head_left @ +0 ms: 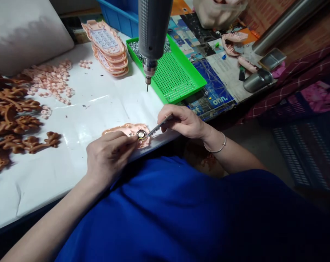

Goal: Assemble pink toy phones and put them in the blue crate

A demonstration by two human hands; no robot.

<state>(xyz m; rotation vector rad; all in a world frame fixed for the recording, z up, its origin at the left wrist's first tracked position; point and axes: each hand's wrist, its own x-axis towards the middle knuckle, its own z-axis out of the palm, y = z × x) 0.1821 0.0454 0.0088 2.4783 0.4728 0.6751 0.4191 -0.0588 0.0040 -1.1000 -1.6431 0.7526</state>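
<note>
A pink plastic shell (124, 130) lies near the front edge of the white table (94, 105). A small round metal part (141, 134) sits in it. My left hand (107, 155) rests on the shell, fingertips pressing beside the round part. My right hand (183, 122) grips metal tweezers (157, 128), whose tips touch the round part. A grey electric screwdriver (153, 32) hangs above the table, bit pointing down, with no hand on it.
A green perforated tray (176, 76) holding screws stands behind, next to a stack of pink keypad shells (109, 47). Small pink pieces (51, 82) and brown plastic sprues (14, 116) cover the left. Another person's hands (236, 42) work at the far right.
</note>
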